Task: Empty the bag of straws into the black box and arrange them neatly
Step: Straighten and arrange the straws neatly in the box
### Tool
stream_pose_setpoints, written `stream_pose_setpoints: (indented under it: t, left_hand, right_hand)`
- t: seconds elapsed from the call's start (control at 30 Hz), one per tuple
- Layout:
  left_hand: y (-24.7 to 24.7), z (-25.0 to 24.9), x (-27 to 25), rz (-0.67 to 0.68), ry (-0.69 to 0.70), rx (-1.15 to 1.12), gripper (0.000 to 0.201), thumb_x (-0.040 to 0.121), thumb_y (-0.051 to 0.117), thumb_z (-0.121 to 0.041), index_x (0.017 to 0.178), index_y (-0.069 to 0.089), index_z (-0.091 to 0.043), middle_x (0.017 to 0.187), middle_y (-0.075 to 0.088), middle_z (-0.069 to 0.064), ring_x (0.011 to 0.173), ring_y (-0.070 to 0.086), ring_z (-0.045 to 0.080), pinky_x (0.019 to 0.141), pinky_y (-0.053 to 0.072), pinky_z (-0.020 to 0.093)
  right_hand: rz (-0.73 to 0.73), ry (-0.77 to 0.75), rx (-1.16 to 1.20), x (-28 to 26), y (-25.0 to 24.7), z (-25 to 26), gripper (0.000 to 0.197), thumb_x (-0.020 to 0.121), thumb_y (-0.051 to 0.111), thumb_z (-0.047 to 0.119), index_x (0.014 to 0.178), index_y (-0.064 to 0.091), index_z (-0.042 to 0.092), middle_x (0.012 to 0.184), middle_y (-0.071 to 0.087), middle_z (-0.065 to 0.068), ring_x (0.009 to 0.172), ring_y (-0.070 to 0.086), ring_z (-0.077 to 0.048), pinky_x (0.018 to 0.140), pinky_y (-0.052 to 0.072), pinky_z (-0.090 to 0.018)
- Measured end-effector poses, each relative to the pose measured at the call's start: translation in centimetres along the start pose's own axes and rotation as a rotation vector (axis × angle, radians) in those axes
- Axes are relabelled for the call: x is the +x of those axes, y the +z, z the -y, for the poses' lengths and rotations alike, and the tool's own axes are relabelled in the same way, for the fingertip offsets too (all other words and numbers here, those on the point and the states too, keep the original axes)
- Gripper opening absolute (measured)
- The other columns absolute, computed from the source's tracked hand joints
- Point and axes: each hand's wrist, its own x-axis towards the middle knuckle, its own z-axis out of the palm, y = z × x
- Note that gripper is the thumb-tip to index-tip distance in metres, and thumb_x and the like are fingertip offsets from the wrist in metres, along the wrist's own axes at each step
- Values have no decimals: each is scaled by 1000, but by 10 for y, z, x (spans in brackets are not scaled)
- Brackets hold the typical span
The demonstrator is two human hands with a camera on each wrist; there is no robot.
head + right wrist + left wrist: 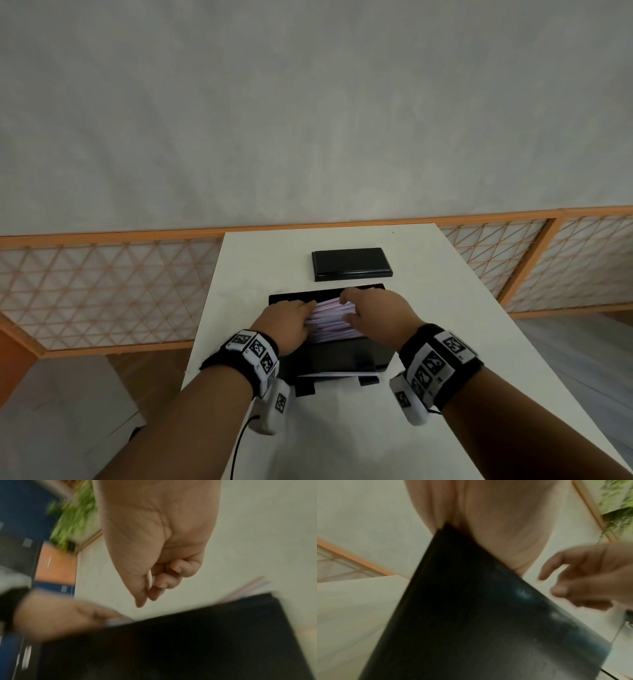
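Observation:
The open black box [329, 359] sits mid-table, with a bundle of pale pink and lilac straws [329, 318] lying crosswise in its far half. My left hand [291, 320] lies at the bundle's left end, its fingers straight against the straws. My right hand [376, 308] is over the bundle's right end with loosely curled fingers [159, 585] that hold nothing. One straw [339, 374] lies across the box's near rim. The blurred left wrist view shows the box wall [471, 615], which hides my left fingers. Straw tips [248, 588] poke above the box [171, 649] in the right wrist view.
The box's black lid [352, 263] lies flat on the white table [428, 308] just beyond the box. The table is narrow, and its left and right edges fall close to the box. An orange-framed lattice screen [102, 287] stands behind it.

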Motion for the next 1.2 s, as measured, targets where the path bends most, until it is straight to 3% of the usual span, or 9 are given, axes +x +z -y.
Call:
stream_pose_setpoints:
  t: [0.17,0.33,0.53,0.7,0.77,0.83,0.9,1.03,1.2]
  left_hand:
    - [4,1,-5,32,60,128,65,93,14,-54,146,25,-19,147,35,7,128,36,26,103,29,35]
    - [6,4,-5,-15,33,-67,44,96,42,-32,140,40,-25,150,32,2,134,33,21,108,26,30]
    - [-5,2,-5,85,35,-98,61,92,46,-50,145,28,-26,152,27,5,138,24,23,111,19,33]
    - [-3,2,1,132,21,-89,62,92,53,-35,146,24,-26,154,21,5,141,17,22,112,15,32]
    - [-2,-2,3,109,25,-80,58,94,52,-28,146,26,-27,154,21,4,140,20,21,111,15,29]
    - [1,-2,2,82,16,-77,56,94,49,-23,145,27,-27,154,21,3,139,22,20,110,16,28]
    - [2,-2,1,60,5,-88,55,95,46,-21,146,26,-27,154,21,2,140,21,19,111,15,28]
    - [4,-2,-1,61,27,-100,51,98,39,-19,147,24,-24,155,19,3,141,18,19,111,12,27]
    - [2,-4,-3,71,37,-65,47,100,38,-21,146,27,-22,155,17,3,141,15,19,110,10,26]
  right_hand:
    - [99,28,-46,3,28,-17,30,97,41,30,121,60,31,118,65,0,106,60,-24,88,50,-34]
    - [176,-94,160,6,33,-7,32,99,45,30,126,61,23,126,63,1,114,57,-18,98,43,-28]
    - [-267,-39,-27,-1,32,-25,36,90,51,33,121,63,21,121,62,-4,115,55,-27,96,39,-37]
    - [84,63,-68,-13,45,-32,105,71,-14,81,151,19,20,157,22,-8,145,17,-23,116,8,-46]
    - [-3,28,-62,-18,40,-29,80,88,12,70,150,22,20,157,17,-5,146,12,-24,116,1,-48]
    - [-265,-153,-102,-27,41,-21,47,92,43,47,126,56,18,139,51,-7,129,45,-28,110,27,-45]
    - [-383,-381,-137,-39,56,-5,16,81,52,29,82,64,18,87,67,-4,78,62,-26,70,46,-34]
    - [239,-251,-332,-55,94,28,23,90,41,12,91,63,7,87,68,-14,71,60,-32,57,40,-31]
    - [355,-154,-397,-47,119,36,40,91,34,-3,129,39,-15,104,63,-30,91,62,-41,67,40,-40]
